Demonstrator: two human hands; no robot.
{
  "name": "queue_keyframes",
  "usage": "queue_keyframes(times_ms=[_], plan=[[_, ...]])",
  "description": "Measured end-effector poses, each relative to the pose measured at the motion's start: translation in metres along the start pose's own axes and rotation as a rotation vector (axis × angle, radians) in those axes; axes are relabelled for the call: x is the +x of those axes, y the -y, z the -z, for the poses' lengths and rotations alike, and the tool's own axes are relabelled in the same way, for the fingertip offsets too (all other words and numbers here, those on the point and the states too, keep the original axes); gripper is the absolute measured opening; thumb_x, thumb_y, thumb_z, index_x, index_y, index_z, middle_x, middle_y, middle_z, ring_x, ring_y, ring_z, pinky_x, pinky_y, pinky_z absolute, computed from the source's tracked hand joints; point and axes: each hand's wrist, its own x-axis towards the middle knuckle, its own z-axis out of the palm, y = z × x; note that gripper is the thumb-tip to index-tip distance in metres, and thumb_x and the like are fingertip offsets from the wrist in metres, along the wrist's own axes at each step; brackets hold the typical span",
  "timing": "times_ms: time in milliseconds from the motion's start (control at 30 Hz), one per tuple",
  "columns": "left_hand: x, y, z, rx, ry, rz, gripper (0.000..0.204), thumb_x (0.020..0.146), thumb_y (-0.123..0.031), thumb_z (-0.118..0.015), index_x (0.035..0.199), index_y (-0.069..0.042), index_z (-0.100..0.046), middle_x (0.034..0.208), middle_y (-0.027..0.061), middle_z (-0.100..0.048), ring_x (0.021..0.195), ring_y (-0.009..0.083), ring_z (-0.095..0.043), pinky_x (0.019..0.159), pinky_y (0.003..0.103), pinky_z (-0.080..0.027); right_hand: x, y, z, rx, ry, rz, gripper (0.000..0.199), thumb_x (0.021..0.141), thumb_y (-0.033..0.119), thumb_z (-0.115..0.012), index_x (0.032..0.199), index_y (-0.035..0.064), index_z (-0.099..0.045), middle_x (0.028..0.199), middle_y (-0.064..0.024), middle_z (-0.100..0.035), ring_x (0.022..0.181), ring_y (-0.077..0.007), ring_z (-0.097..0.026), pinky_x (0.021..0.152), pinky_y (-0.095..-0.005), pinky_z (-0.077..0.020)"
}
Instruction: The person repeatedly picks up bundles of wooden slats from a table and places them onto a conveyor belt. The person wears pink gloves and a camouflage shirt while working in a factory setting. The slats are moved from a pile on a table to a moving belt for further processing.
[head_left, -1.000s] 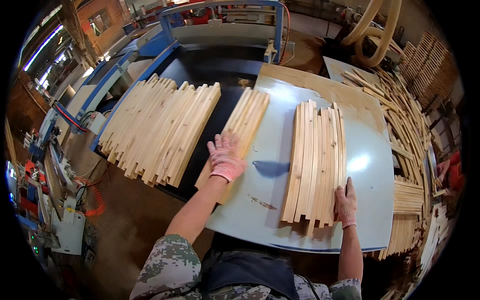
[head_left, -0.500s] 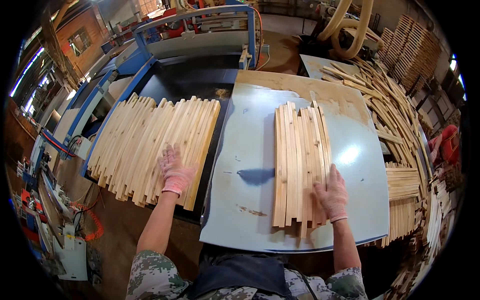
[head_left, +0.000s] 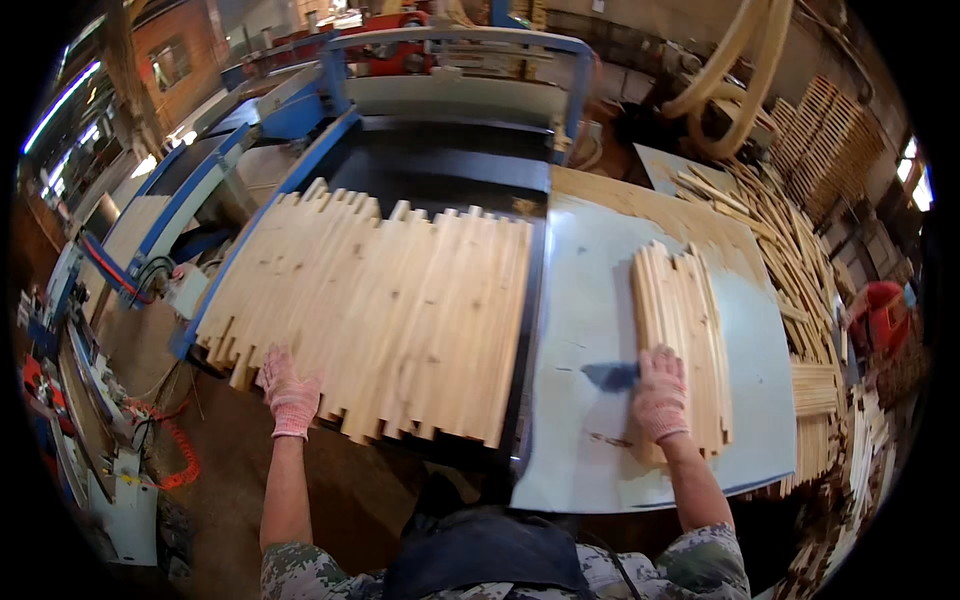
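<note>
Pale counter (head_left: 585,290) beside black machine bed (head_left: 440,172)

Spreads left hand (head_left: 289,390), clasping nothing, at near ends of wide wooden-strip row (head_left: 385,310) on bed; lays right hand (head_left: 662,393), unclenched, on smaller strip bundle (head_left: 693,310) on counter. Beyond, blue gantry (head_left: 460,38).

From here I see the left camera sits up on the person's head, tipped down and facing ahead. The left hand (head_left: 290,390) and right hand (head_left: 662,395) are near, below it. It sees wide and round, so the blue frame (head_left: 460,38), farther off, looks bent, with black in the corners
</note>
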Motion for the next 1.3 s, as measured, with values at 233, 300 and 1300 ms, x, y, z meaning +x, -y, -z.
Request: queue_keyframes(times_ms=[233, 300, 1300], plan=[[0.092, 0.118, 0.011, 0.013, -0.117, -0.045, 0.093, 0.089, -0.052, -0.074, 0.162, -0.004, -0.044, 0.170, 0.0230, -0.039, 0.161, 0.0394, -0.028, 0.132, 0.055, -0.018, -0.004, -0.023, -0.080, 0.245, -0.306, -0.057, 0.055, 0.102, 0.011, -0.039, 0.151, 0.0088, -0.063, 0.154, -0.0165, -0.061, 0.142, -0.0355, -0.056, 0.121, -0.0425, -0.0427], [0.112, 0.123, 0.059, 0.021, -0.041, 0.066, 0.097, 0.088, -0.053, -0.074, 0.166, -0.008, -0.038, 0.175, 0.0204, -0.032, 0.164, 0.0379, -0.023, 0.134, 0.053, -0.013, 0.010, -0.001, -0.070, 0.341, -0.275, -0.227, 0.053, 0.101, 0.006, -0.041, 0.151, 0.0036, -0.058, 0.151, -0.0164, -0.062, 0.133, -0.0325, -0.061, 0.113, -0.0399, -0.0492], [0.269, 0.254, 0.080, 0.364, -0.077, 0.029, 0.093, 0.088, -0.051, -0.075, 0.159, 0.001, -0.043, 0.166, 0.0202, -0.045, 0.156, 0.0350, -0.038, 0.128, 0.050, -0.027, 0.039, 0.207, -0.040, 0.769, -0.188, -0.295, 0.065, 0.102, 0.030, -0.068, 0.157, -0.0010, -0.050, 0.106, -0.0197, -0.077, 0.099, -0.0359, -0.073, 0.093, -0.0417, -0.0564]])
